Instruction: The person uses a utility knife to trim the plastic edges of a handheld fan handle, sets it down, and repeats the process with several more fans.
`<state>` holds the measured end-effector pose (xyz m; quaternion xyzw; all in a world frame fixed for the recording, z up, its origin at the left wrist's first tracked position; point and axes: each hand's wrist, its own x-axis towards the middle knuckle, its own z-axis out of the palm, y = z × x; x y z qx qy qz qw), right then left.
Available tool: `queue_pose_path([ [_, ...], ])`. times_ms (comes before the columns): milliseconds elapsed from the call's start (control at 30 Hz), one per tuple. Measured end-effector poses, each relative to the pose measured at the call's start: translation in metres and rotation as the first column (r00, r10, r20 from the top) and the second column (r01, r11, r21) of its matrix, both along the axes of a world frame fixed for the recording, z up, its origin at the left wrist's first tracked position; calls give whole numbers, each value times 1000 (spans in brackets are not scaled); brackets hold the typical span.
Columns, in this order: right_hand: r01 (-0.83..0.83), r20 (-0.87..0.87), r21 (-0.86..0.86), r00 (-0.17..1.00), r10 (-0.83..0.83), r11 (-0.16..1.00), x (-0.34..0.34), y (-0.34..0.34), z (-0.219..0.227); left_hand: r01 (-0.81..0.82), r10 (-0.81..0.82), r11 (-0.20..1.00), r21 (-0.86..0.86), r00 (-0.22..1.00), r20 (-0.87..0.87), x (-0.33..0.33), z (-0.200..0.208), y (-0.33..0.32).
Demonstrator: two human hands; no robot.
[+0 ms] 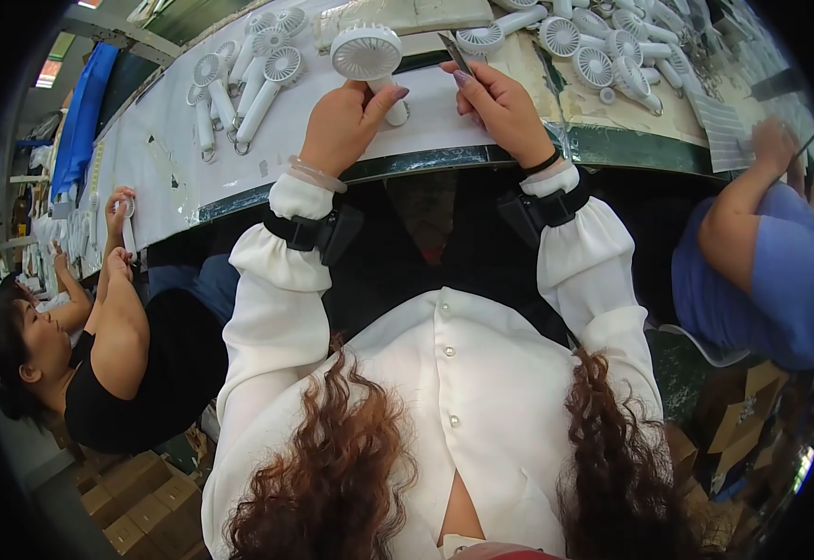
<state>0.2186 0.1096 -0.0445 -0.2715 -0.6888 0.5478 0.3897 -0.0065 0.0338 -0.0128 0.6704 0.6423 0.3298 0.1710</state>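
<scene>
My left hand (346, 123) is closed round the handle of a white handheld fan (367, 54), its round grille tilted up over the table. In my right hand (505, 107), fingers and thumb pinch a thin, dark, pointed metal blade (456, 53); its exact kind is hard to make out. The blade's tip points up and left, apart from the fan. To the left of my left hand, several white handheld fans (281, 65) lie in a group, with wire loops at some handle ends. A larger heap of similar fans (594, 65) lies beyond my right hand.
The white-covered worktable (169, 149) has a dark green front edge (636, 149). A person in black (146, 364) sits at left, holding a white fan. At right, another person in blue (766, 271) reaches onto the table. Cardboard boxes (150, 509) stand on the floor.
</scene>
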Motion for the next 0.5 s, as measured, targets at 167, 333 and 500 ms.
queue_pose_path([
  [167, 0, 1, 1, 1000, 0, 1000, 1, 0, -2, 45, -46, 999, -12, 994, -96, 1, 4, -5],
  [333, -3, 6, -15, 1000, 3, 1000, 0, -2, 1, 77, -75, 995, 67, 997, -34, 1, 3, -9],
  [500, -3, 8, -3, 1000, 3, 1000, 0, -1, -2, 83, -84, 995, 46, 996, 6, 1, 5, -11],
])
